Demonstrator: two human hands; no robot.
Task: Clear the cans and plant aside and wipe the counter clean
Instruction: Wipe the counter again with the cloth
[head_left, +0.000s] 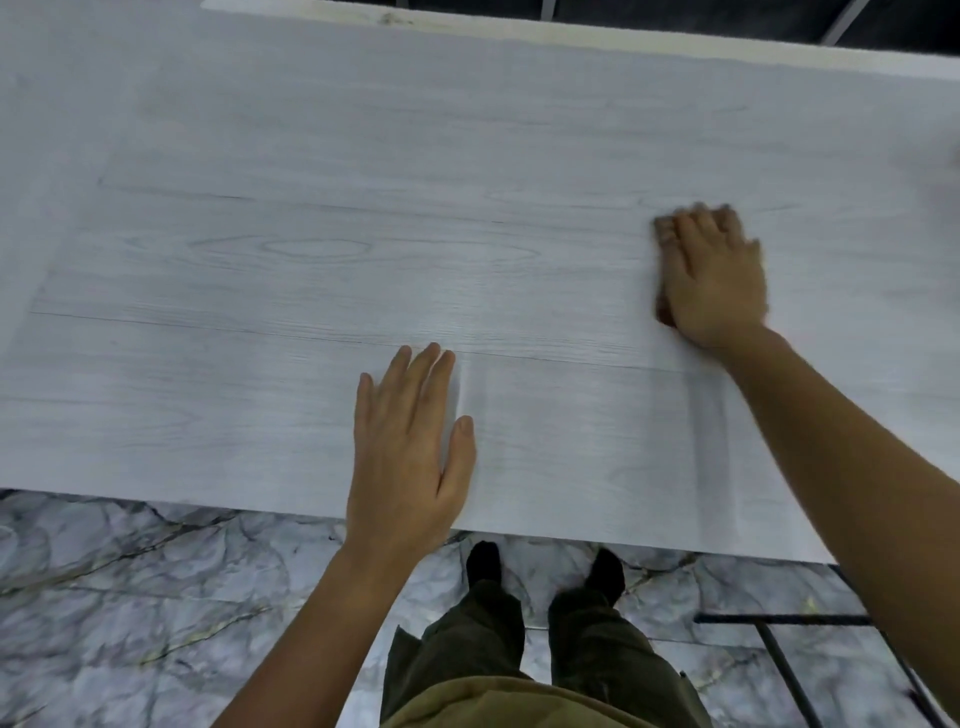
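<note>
A pale wood-grain counter (311, 270) fills most of the head view. My left hand (410, 447) lies flat on it near the front edge, fingers straight and together. My right hand (711, 275) is further out to the right, pressing down on a small brownish cloth (662, 228). Only the cloth's edge shows at the fingertips and under the palm. The right hand is blurred. No cans or plant are in view.
The counter's front edge (208, 501) runs above a marbled grey floor (130, 597). My legs and feet (540, 597) stand right below the edge. Dark metal bars (779, 649) sit low on the right. A dark strip lies beyond the counter's far edge (675, 47).
</note>
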